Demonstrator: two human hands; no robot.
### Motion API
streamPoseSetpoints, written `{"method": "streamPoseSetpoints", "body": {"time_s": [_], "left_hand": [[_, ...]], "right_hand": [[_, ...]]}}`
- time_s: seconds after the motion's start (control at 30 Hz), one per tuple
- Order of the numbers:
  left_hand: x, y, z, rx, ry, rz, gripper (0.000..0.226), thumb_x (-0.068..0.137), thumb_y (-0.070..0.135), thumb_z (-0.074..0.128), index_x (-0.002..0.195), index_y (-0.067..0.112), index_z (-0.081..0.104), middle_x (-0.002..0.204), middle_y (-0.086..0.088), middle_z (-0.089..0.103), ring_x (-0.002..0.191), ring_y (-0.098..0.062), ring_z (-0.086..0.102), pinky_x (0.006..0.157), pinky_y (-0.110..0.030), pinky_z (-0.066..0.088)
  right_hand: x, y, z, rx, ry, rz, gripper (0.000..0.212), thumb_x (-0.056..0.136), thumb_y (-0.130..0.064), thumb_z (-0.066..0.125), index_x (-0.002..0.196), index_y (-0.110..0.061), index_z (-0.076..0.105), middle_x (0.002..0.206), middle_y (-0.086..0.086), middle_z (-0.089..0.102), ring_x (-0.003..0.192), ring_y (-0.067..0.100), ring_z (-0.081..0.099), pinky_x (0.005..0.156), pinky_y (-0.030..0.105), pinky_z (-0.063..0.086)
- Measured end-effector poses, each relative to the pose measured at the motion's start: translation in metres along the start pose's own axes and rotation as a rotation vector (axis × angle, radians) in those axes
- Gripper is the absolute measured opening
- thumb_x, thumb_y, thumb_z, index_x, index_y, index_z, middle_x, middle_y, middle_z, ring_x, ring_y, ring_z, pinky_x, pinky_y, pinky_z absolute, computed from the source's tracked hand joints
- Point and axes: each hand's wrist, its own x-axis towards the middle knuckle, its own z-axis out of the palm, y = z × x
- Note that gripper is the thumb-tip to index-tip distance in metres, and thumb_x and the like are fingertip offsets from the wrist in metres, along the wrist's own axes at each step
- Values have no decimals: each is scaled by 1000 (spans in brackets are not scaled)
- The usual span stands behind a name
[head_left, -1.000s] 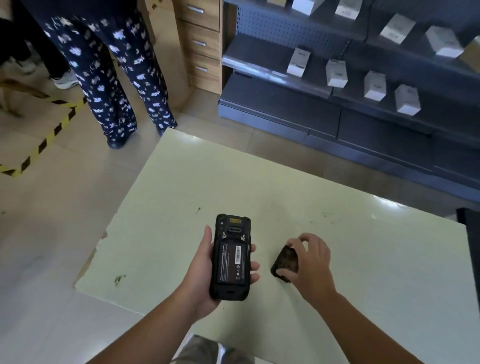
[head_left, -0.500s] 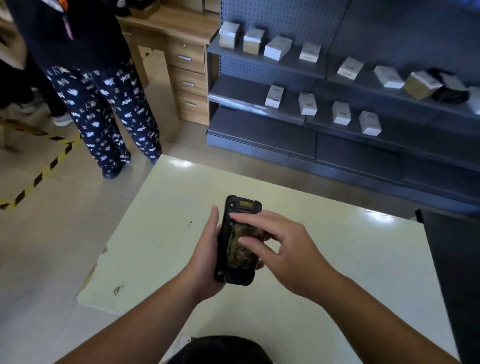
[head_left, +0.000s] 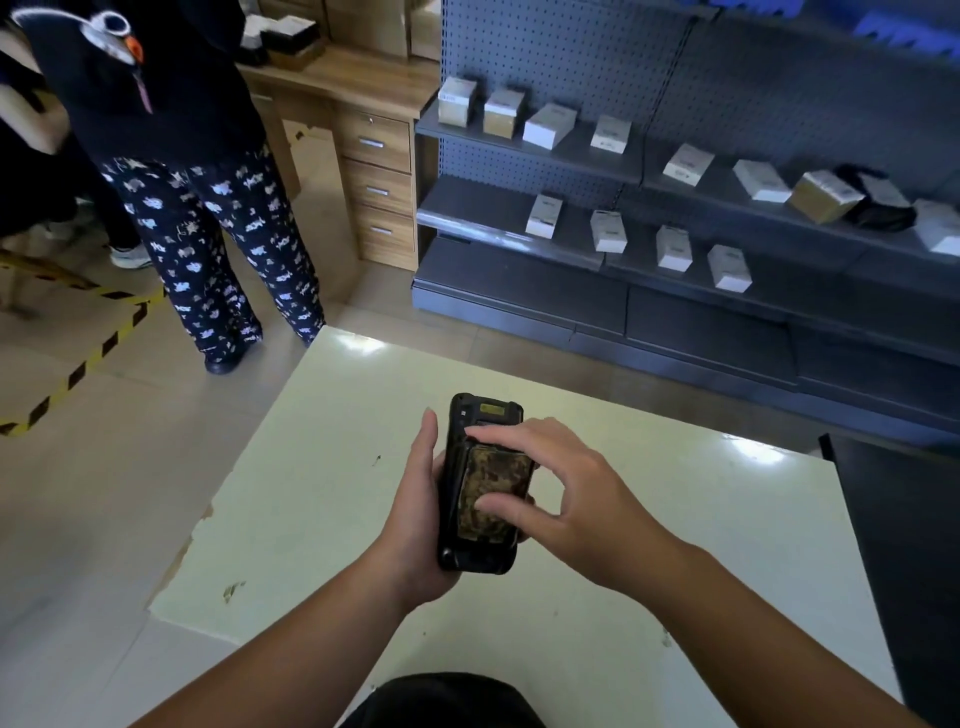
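I am viewing a black scanner, back up, held just above a pale table, a camouflage cover lying on its back. Beyond, grey shelves are carrying small boxes; a person is standing far left. Only the hands are hiding parts of the scanner. Its long axis is running away from me, top end pointing at the shelves. The left hand is gripping it from beneath, fingers curled round its sides. The right hand is pinching the cover between forefinger and thumb.
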Motion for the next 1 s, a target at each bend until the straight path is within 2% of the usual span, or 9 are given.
{"method": "streamPoseSetpoints", "body": {"time_s": [0.07, 0.17, 0.3, 0.5, 0.63, 0.73, 0.83, 0.9, 1.0], "left_hand": [[-2, 1, 4, 6, -26, 8, 75, 92, 75, 36, 119, 17, 74, 88, -12, 73, 77, -30, 68, 61, -36, 58], [-3, 1, 7, 27, -55, 20, 64, 93, 69, 41, 115, 20, 75, 87, -10, 71, 79, -27, 66, 61, -36, 58], [-3, -2, 9, 35, -43, -5, 67, 93, 71, 42, 119, 19, 74, 96, -14, 71, 89, -33, 65, 67, -39, 59], [-4, -1, 16, 28, -47, -12, 67, 94, 71, 38, 113, 20, 78, 99, -11, 77, 85, -29, 70, 65, -37, 59], [-4, 1, 15, 9, -75, 12, 68, 95, 70, 36, 115, 19, 77, 102, -15, 75, 85, -32, 69, 76, -42, 55], [-3, 1, 13, -7, -122, -16, 75, 95, 72, 35, 124, 13, 71, 94, -18, 74, 82, -32, 69, 69, -40, 59], [-3, 0, 14, 2, -149, -15, 73, 93, 73, 36, 121, 15, 72, 91, -16, 72, 80, -31, 67, 68, -38, 58], [-3, -1, 14, 35, -180, 2, 68, 92, 70, 42, 121, 17, 72, 92, -12, 70, 81, -29, 65, 71, -40, 55], [-4, 0, 16, 79, -189, 6, 61, 87, 63, 53, 121, 16, 71, 94, -15, 67, 84, -29, 66, 70, -39, 58]], "right_hand": [[-1, 5, 3, -75, 42, -17, 51, 92, -41, 72, 139, -44, 55, 124, -23, 48, 124, 9, 42, 104, 21, 36], [-1, 10, 7, -130, 91, 5, 51, 90, -46, 72, 139, -44, 56, 130, -18, 39, 130, 6, 32, 108, 21, 29], [-7, 16, 10, -38, 55, 69, 52, 91, -42, 74, 140, -40, 56, 124, -16, 40, 127, 10, 36, 109, 30, 38], [-10, 10, -3, 101, 97, 37, 49, 86, -28, 82, 132, -32, 65, 123, -12, 45, 124, 5, 46, 99, 11, 41], [-7, 2, -14, 71, 110, -38, 46, 85, -25, 83, 127, -32, 68, 121, -12, 47, 121, 5, 48, 96, 9, 43], [-5, -2, -18, 4, 45, -118, 46, 87, -24, 80, 131, -27, 66, 123, -8, 49, 123, 6, 46, 96, 9, 43], [-5, 0, -18, -48, 15, -127, 47, 89, -26, 79, 133, -25, 64, 126, -7, 48, 121, 4, 46, 92, 8, 42], [-6, 4, -14, -28, 1, -75, 49, 89, -31, 78, 135, -26, 62, 126, -10, 47, 123, 7, 46, 95, 12, 43], [-8, 8, -7, -116, 38, -15, 49, 90, -47, 72, 135, -33, 61, 127, -15, 48, 125, 15, 43, 106, 31, 40]]}}
